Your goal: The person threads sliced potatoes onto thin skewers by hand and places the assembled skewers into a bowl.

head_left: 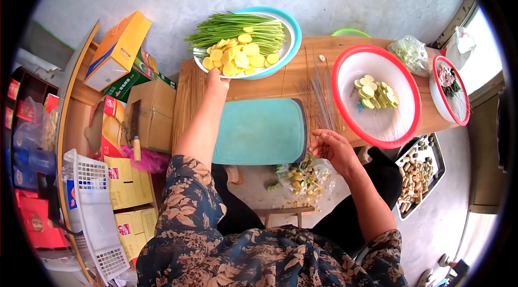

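My left hand (216, 79) reaches to the near rim of a white plate (291, 36) heaped with yellow potato slices (237, 56) and long green stalks (232, 28). Its fingers are mostly hidden at the slices, so their grip does not show. Over the front edge of the wooden table is my right hand (333, 149), its fingers curled in and thumb close to them; anything thin between them is too fine to make out. Several thin skewers (322, 98) lie just beyond it. Between my hands rests a turquoise cutting board (259, 130), bare on top.
A red-rimmed basin (339, 79) holds pale green slices (375, 91). Behind it are a bagged vegetable (410, 53) and a smaller red-rimmed bowl (445, 109). A cleaver (135, 130) and boxes (151, 111) stand left; a bag of scraps (305, 176) and a metal tray (441, 165) lie low.
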A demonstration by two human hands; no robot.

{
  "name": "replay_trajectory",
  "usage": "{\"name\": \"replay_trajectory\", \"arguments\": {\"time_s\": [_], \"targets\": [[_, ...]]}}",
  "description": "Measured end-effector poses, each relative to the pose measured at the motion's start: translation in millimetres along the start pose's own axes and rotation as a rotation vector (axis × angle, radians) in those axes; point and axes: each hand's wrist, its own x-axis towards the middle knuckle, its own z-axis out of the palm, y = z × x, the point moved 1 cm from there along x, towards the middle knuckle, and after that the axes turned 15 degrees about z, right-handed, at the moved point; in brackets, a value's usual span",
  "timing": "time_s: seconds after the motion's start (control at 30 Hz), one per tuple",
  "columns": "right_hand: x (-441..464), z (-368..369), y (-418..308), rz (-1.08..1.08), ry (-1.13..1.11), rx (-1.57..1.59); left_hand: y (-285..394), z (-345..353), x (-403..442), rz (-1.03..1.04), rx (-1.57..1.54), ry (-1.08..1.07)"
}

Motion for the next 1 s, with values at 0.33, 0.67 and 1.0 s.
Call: {"name": "replay_trajectory", "arguments": {"time_s": [0.33,0.67,1.0], "targets": [[-2,-8,2,-0.032,0.034,-0.001,66,-53,-129,0.102,-0.08,-0.188],[-22,-22,24,-0.046,0.111,-0.02,85,-181,-325,0.072,0.037,0.085],[-20,-49,45,-0.019,0.21,-0.086,2,-211,-313,0.008,-0.014,0.18]]}}
